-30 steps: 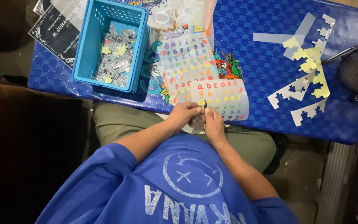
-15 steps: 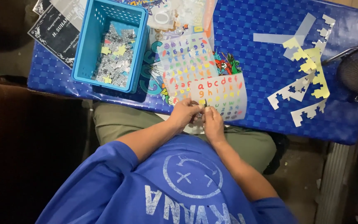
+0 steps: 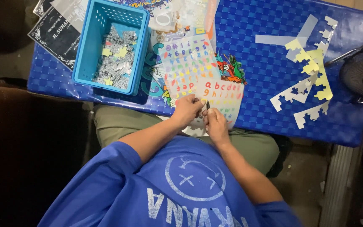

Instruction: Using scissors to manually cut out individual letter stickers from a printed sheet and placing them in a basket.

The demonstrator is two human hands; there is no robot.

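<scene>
Right now both hands meet at the near edge of the blue tabletop (image 3: 265, 80): the left hand (image 3: 186, 111) and the right hand (image 3: 216, 124) pinch something small between closed fingertips over the lower end of the letter sticker sheet (image 3: 215, 94), though the piece itself is too tiny to make out. Peeling cleanly probably calls for a slow lift with the sheet kept flat. Nearby, well to the left, a blue basket (image 3: 90, 54) holds scraps.
</scene>
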